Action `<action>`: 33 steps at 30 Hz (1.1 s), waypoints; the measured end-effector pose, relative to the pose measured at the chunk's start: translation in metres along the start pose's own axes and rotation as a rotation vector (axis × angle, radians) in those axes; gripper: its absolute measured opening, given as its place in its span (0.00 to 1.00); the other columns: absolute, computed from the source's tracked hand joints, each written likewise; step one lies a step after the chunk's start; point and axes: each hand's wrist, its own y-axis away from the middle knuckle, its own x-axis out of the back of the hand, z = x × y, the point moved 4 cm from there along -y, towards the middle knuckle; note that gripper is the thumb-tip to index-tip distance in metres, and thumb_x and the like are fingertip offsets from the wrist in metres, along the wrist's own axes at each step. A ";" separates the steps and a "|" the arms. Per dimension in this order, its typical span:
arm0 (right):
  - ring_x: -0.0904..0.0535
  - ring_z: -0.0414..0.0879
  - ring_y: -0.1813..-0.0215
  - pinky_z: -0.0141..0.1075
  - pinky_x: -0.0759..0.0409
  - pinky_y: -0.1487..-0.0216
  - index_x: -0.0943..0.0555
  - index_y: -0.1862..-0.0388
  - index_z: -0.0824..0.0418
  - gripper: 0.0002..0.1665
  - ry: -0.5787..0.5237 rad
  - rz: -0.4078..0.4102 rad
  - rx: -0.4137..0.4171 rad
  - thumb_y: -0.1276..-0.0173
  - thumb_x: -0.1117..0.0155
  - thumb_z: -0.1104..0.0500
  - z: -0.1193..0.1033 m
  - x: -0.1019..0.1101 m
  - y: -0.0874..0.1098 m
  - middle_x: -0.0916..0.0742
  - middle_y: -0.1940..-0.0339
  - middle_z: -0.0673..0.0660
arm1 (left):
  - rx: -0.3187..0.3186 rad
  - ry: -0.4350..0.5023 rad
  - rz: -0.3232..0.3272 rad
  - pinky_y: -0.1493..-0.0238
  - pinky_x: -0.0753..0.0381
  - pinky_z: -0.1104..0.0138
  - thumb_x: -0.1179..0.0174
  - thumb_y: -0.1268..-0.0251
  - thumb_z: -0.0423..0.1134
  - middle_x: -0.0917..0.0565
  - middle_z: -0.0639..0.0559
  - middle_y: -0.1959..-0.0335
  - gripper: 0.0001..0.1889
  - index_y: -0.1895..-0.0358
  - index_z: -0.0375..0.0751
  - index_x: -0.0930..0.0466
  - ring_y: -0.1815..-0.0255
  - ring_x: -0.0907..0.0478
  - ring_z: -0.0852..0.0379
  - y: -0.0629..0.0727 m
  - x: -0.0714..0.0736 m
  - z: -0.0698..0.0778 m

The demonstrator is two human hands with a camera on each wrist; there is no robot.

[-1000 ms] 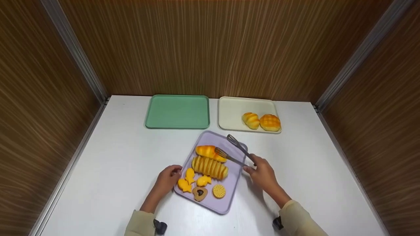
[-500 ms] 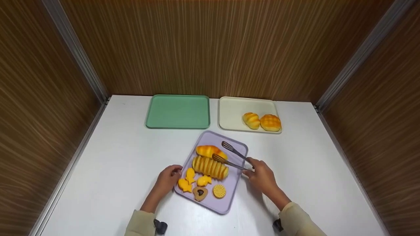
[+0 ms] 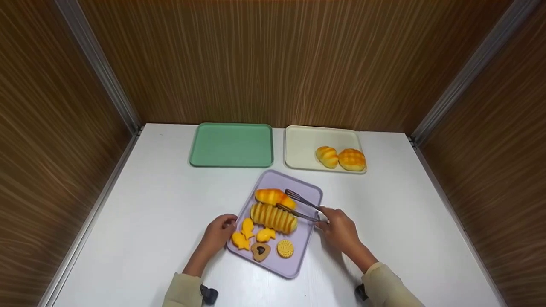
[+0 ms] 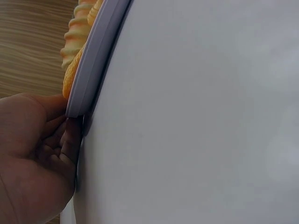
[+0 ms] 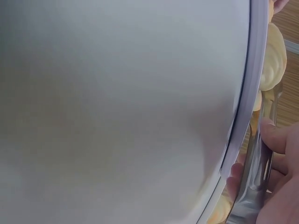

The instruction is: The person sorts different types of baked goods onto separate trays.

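In the head view a purple tray (image 3: 305, 251) lies at an angle on the table. It bears an orange croissant (image 3: 268, 196), a ridged bread roll (image 3: 273, 218), fish-shaped biscuits (image 3: 241, 241), a heart-shaped biscuit (image 3: 257, 252) and a round biscuit (image 3: 285, 249). My left hand (image 3: 218, 233) grips the tray's left edge, fingers curled low against it in the left wrist view. Metal tongs (image 5: 254, 184) are held by my right hand (image 3: 339, 227), over the tray's right side. Their slotted ends stand apart, one beside the croissant's right end, the other where croissant and roll meet.
Behind the purple tray, a green tray (image 3: 232, 145) stands at the left and a cream tray (image 3: 300, 147) at the right. A small striped bun (image 3: 327, 157) and a round bun (image 3: 352, 160) sit on the cream tray. Wood-grain walls (image 3: 273, 64) enclose the white table (image 3: 140, 204).
The tongs have come down toward the croissant, and their ends have drawn closer to each other. My left hand stays at the tray edge.
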 end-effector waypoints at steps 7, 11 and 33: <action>0.22 0.48 0.59 0.49 0.21 0.56 0.18 0.39 0.57 0.27 0.030 0.023 0.033 0.39 0.24 0.58 0.000 -0.001 0.000 0.11 0.58 0.56 | -0.018 0.001 -0.003 0.50 0.23 0.61 0.45 0.25 0.37 0.18 0.48 0.50 0.14 0.42 0.42 0.19 0.55 0.24 0.54 -0.001 0.000 -0.001; 0.22 0.47 0.60 0.49 0.22 0.57 0.17 0.40 0.58 0.26 0.017 0.029 0.032 0.37 0.25 0.59 0.001 -0.002 0.000 0.11 0.58 0.56 | -0.019 0.000 -0.005 0.50 0.23 0.60 0.45 0.24 0.38 0.18 0.48 0.50 0.14 0.42 0.42 0.19 0.54 0.25 0.55 -0.002 0.000 -0.001; 0.27 0.45 0.67 0.41 0.29 0.65 0.14 0.44 0.57 0.22 -0.065 0.094 -0.001 0.38 0.25 0.60 0.004 0.005 -0.001 0.15 0.70 0.52 | -0.048 0.004 0.008 0.50 0.23 0.59 0.44 0.26 0.35 0.17 0.46 0.51 0.13 0.43 0.40 0.19 0.55 0.24 0.54 -0.001 0.000 0.000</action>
